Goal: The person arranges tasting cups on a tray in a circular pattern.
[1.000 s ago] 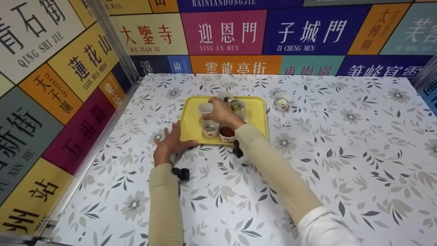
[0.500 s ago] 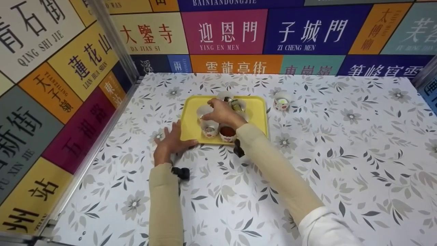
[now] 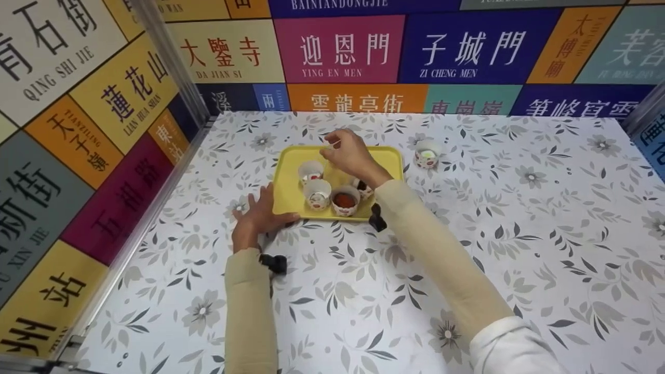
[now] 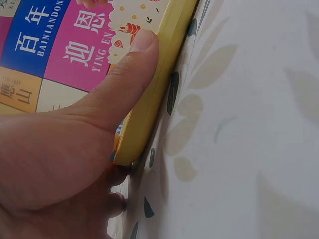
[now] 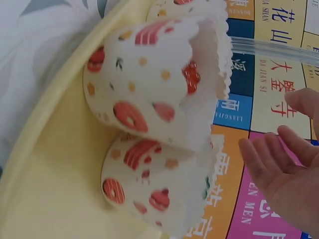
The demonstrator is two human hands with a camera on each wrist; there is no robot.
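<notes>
Several white paper baking cups with scalloped rims stand on a yellow tray [image 3: 287,200]. A cup with something red inside [image 3: 310,167] is at the left, with another cup [image 3: 317,196] in front of it. To their right are a cup with reddish-brown contents [image 3: 345,209] and a partly hidden cup with dark contents [image 3: 366,189]. My left hand [image 3: 258,212] rests at the tray's front left corner, thumb laid along the rim, fingers spread beside it. Above the tray's back, my right hand [image 3: 353,155] has loosely bent fingers and holds nothing; it hides part of the tray.
One more paper cup [image 3: 427,157] with a whitish-green filling stands off the tray, to its right. The table [image 3: 332,301] wears a leaf-patterned cover. Panels with large lettering [image 3: 340,49] rise along the back and left sides.
My right hand has come away from the left cup, rising and moving back and to the right. That cup now shows uncovered. My left hand has stayed at the tray corner.
</notes>
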